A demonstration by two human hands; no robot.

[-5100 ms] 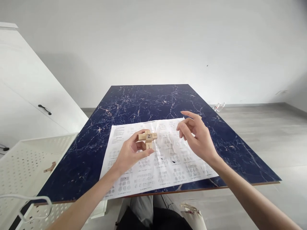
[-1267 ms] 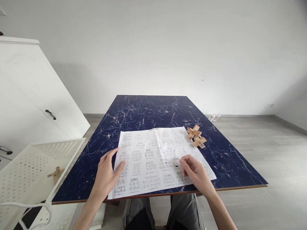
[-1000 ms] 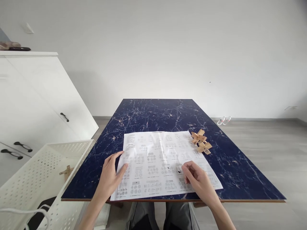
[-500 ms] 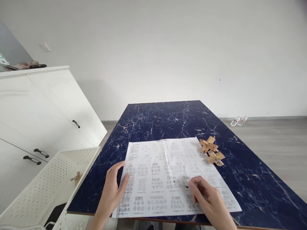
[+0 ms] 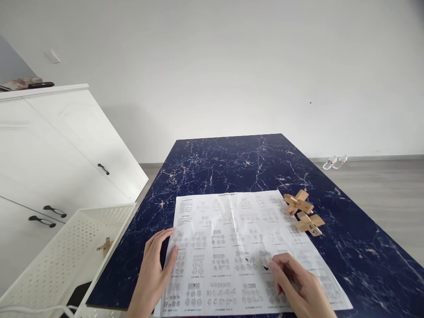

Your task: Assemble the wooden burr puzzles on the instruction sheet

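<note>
A large printed sheet [image 5: 232,247] with rows of small diagrams lies on the table, creased down its middle. My left hand [image 5: 155,269] rests at its left edge, thumb on the paper and fingers apart, holding nothing. On the lower right of the sheet lies my right hand [image 5: 294,282], its fingers curled in and thumb against the index finger; nothing shows in it. Past the sheet's upper right edge sit two wooden interlocking puzzles close together: one farther back [image 5: 298,204], and a nearer puzzle marked with letters [image 5: 310,223].
The dark blue marbled table [image 5: 228,163] carries the sheet. Left of it stands a white perforated basket [image 5: 59,260] with a wooden piece [image 5: 105,246] inside. A white cabinet [image 5: 66,145] is behind that. Clear bottles [image 5: 335,162] lie on the floor by the wall.
About five seconds ago my left hand held a wooden puzzle above the sheet; now both puzzles sit at the right and both hands rest at the paper. Recently only the view has shifted.
</note>
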